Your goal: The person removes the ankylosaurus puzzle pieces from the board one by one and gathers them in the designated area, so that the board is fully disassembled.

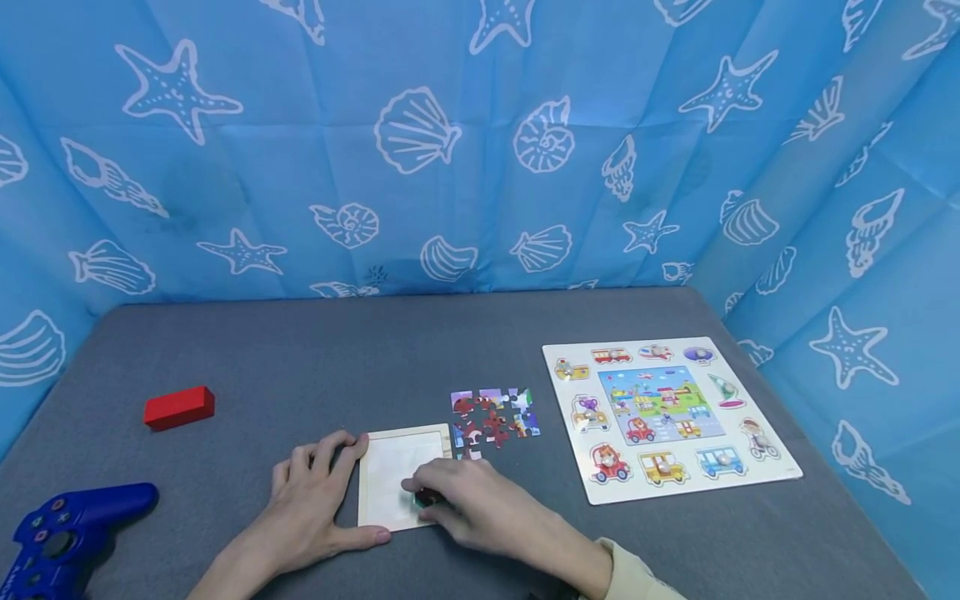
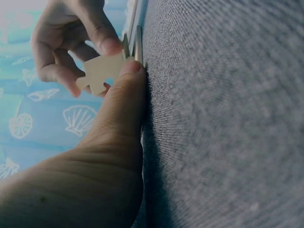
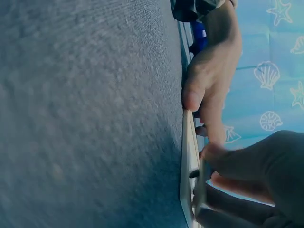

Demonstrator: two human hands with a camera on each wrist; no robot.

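Note:
A shallow wooden puzzle tray with a light rim and white base lies in front of me. My left hand holds it at the left, index fingertip at the far left corner and thumb at the near edge. Over the tray's right side, my right hand pinches a jigsaw piece, mostly covered by the fingers in the head view. The left wrist view shows the pale back of the jigsaw piece, tilted up close over the tray. Beyond the right hand lie several loose jigsaw pieces, brightly printed.
To the right lies a white peg puzzle board with vehicle pieces. A red block and a blue game controller are on the left. The grey cloth-covered table ends at a blue seashell curtain.

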